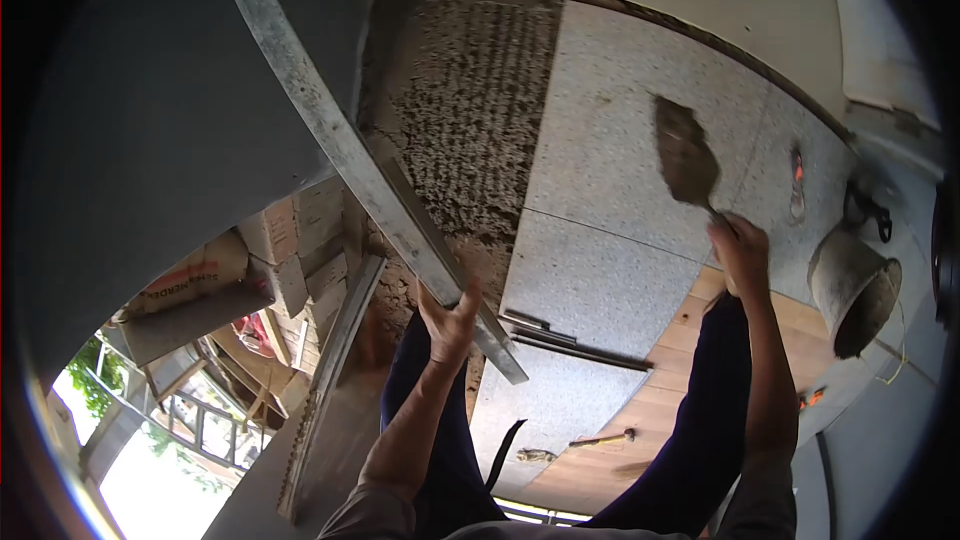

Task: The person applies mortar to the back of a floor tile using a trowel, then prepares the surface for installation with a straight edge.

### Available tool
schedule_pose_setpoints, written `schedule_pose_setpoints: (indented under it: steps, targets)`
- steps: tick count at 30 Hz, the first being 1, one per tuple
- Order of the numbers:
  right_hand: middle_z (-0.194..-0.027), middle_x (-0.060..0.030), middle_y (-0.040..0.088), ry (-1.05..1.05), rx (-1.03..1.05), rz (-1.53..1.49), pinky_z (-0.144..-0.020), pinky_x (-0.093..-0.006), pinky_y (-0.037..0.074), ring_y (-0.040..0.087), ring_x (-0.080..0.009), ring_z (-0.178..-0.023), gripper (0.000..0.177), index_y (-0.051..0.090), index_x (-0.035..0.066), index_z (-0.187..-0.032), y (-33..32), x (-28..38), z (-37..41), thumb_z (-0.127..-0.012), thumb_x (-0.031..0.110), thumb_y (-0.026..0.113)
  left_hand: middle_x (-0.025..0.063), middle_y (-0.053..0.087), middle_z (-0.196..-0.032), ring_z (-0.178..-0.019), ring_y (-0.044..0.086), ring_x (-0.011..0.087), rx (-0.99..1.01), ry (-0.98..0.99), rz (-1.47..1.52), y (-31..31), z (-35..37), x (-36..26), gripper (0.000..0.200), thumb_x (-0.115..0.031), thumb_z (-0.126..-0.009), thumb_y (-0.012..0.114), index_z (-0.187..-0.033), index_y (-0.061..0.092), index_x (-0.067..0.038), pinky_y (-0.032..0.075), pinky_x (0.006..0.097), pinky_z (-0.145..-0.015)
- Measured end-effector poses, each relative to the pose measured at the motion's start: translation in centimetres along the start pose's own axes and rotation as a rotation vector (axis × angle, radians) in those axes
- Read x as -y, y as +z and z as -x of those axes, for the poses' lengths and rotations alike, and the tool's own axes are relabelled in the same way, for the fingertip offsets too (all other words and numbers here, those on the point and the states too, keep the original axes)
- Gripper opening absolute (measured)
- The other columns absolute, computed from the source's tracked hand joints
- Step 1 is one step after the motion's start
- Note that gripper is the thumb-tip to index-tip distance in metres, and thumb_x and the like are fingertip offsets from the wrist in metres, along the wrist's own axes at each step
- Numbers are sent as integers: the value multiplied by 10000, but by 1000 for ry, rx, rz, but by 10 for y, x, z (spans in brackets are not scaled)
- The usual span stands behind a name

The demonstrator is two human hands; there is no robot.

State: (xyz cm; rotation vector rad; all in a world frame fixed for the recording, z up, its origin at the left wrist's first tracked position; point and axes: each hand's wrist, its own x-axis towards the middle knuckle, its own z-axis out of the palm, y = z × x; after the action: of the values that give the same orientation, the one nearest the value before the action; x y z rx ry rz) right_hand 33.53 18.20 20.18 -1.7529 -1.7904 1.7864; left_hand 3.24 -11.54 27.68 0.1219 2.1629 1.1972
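Dark navy trousers [705, 415] go with short greyish sleeves [372, 514].

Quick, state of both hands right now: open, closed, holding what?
Left hand: closed, gripping the long metal bar.
Right hand: closed, holding the trowel by its handle end.

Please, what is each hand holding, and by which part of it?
The left hand holds the long bar near the end closest to the person; the right hand holds the trowel by its handle.
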Motion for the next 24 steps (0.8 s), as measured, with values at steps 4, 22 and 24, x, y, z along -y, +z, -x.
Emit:
schedule_pose_setpoints:
  steps: [4,22,24]
  targets:
    - [-581,14,466,-127,100,-60,-485,-292,363,413,-68,-546,218,566,10,-699,144,71,-89,-835,154,655,101,589,-1133,-1044,589,179,-19,-13,27,-35,-20,16,495,-165,-847,714,-1265,534,30,500,352,-930]
    - [-944,-138,702,-663,-215,927,-725,-536,558,705,-342,-822,406,601,64,-1205,412,206,-293,-966,357,454,176,583,-1050,-946,612,247,69,-100,61,-112,-87,6,673,-223,-795,785,-1275,408,61,508,371,-828]
    - [-870,-111,687,-394,-47,768,-593,-409,560,669,-242,-679,399,568,13,-1207,408,205,-293,-962,324,519,186,567,-1037,-928,606,260,77,-44,-8,-111,-90,11,697,-237,-792,791,-1282,400,67,506,379,-817]
